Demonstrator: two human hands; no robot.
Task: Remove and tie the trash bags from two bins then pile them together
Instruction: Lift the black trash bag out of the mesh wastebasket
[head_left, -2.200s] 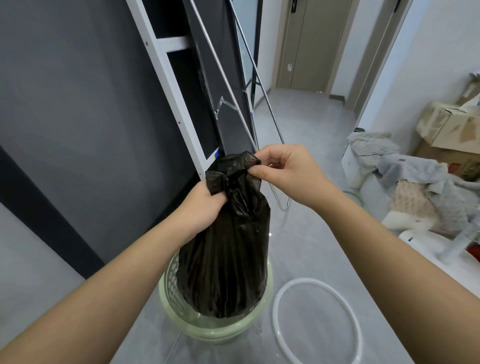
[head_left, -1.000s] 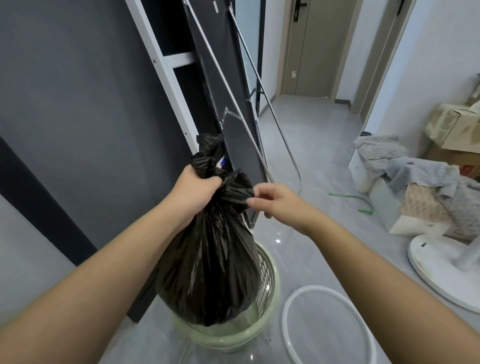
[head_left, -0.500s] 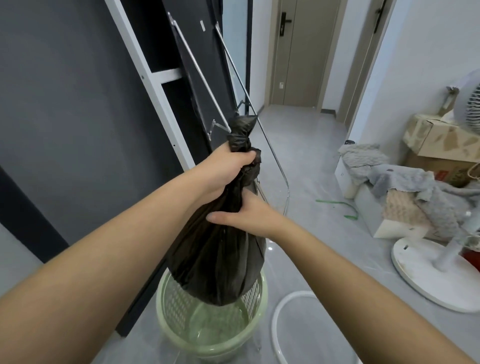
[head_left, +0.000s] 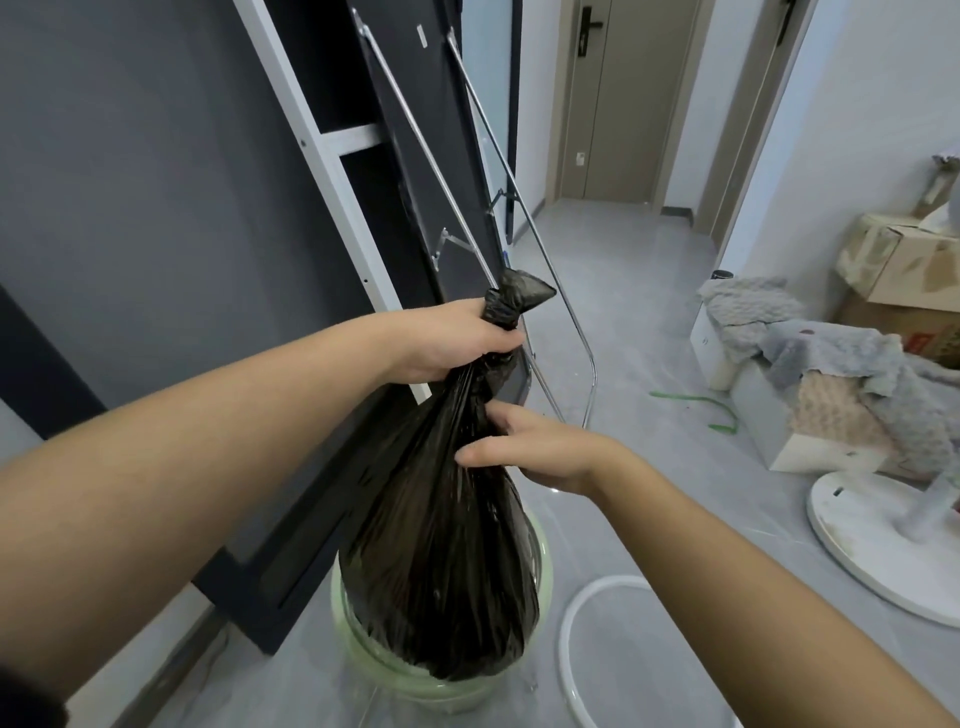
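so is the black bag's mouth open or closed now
Closed: the left hand grips the black bag at its bunched neck, a tuft poking above. Whether it is knotted, cannot tell.

The black trash bag (head_left: 441, 561) hangs upright, glossy and creased, bulging wide at the bottom and narrowing to a gathered neck whose crumpled tip (head_left: 517, 296) flares up and right. Its lower end dips into the pale green bin (head_left: 540, 561), which stands on the near floor; whether it touches the bottom is unclear.
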